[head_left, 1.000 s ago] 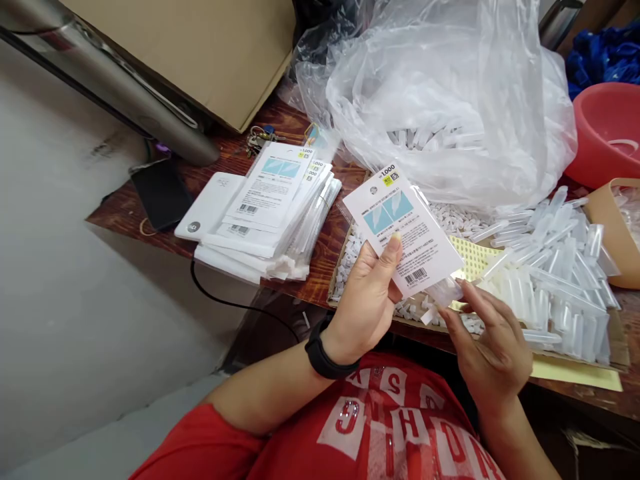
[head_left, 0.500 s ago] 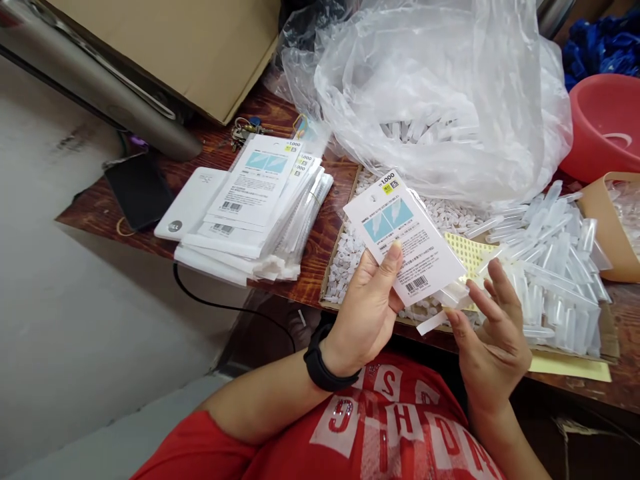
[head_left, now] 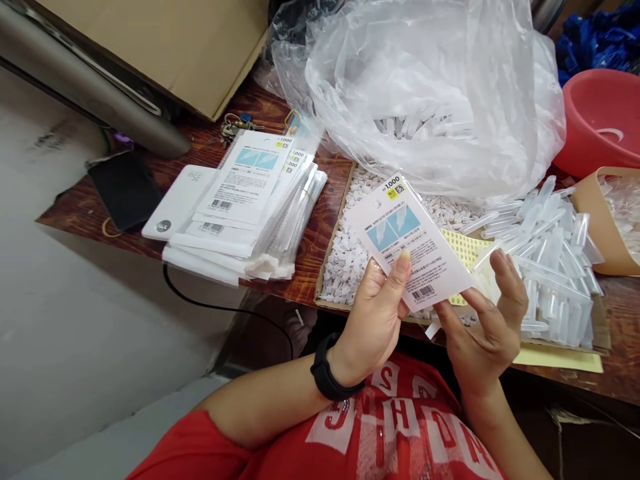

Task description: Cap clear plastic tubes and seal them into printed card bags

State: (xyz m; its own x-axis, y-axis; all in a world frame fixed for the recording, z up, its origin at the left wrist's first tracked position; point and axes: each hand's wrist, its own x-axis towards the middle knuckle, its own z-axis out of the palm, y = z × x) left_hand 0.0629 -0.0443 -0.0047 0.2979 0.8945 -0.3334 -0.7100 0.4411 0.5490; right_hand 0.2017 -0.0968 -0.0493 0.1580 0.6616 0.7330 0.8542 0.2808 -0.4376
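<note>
My left hand is closed on a packaged card in a clear sleeve, thumb on its front. The card is white with two blue pictures, a barcode and a 1,000 price mark. It is tilted, its lower right edge toward my right hand. My right thumb and a finger are closed at that lower edge, the other fingers raised and bent. A narrow white strip shows beside the right thumb; what holds it is hidden. Behind the card lies a yellow dotted sticker sheet.
A stack of similar packaged cards lies left, beside a white flat device and a dark phone. Small white pieces fill a shallow box. Clear plastic tubes lie right, near a red bowl. A large plastic bag stands behind.
My right hand has moved up and left against the card's lower edge. The clear flap and most of the white strip that stuck out there are now hidden. The view has shifted slightly.
</note>
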